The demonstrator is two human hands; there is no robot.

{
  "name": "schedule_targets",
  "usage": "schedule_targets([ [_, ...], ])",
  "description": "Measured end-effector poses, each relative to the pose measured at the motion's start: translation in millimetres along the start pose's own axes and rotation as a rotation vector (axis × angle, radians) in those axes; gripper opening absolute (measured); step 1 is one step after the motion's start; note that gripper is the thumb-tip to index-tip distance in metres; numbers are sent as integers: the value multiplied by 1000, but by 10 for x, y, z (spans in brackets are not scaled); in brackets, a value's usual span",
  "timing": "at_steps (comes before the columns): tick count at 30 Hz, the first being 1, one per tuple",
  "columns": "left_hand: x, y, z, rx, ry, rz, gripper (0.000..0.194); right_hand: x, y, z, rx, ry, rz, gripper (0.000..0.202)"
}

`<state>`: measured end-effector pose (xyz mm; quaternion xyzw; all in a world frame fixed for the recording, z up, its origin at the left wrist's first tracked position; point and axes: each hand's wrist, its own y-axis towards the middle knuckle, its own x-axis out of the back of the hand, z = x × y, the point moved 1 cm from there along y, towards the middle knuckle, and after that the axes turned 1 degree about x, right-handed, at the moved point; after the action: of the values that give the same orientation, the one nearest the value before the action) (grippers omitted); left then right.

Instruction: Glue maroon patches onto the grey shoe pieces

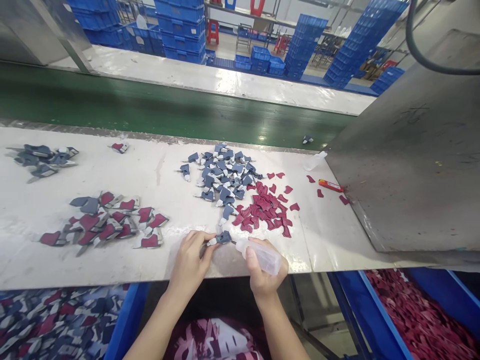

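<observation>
Near the table's front edge, my left hand (pixel 193 257) pinches a small dark blue and white plastic part (pixel 224 237) between thumb and fingers. My right hand (pixel 267 270) is closed round a translucent squeeze bottle (pixel 262 256), tilted so that its narrow tip meets or nearly touches that part. Just beyond lies a heap of similar blue and white parts (pixel 225 175). Beside it, to the right, is a pile of flat dark red pieces (pixel 264 207). Parts with red pieces on them (pixel 108 225) form a group on the left.
A green conveyor belt (pixel 168 107) runs behind the white table (pixel 187 210). At the right stands a metal panel (pixel 420 150), with an orange cutter (pixel 331 186) and another clear bottle (pixel 315 161) near it. Blue bins (pixel 386 315) sit below the front edge on both sides.
</observation>
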<state>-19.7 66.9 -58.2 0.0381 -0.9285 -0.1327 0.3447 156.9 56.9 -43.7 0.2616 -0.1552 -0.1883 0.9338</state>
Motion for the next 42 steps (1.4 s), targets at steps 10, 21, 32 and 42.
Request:
schedule_targets([
  [10, 3, -11, 12, 5, -24, 22, 8, -141, -28, -4, -21, 3, 78, 15],
  [21, 2, 2, 4, 17, -47, 30, 7, -164, -15, -9, -17, 1, 117, 17],
  [32, 8, -12, 2, 24, -22, 40, 8, -107, -35, -2, -4, 25, 130, 14],
  [42, -9, -3, 11, 39, -31, 30, 2, -71, -108, -43, -111, 25, 9, 8],
])
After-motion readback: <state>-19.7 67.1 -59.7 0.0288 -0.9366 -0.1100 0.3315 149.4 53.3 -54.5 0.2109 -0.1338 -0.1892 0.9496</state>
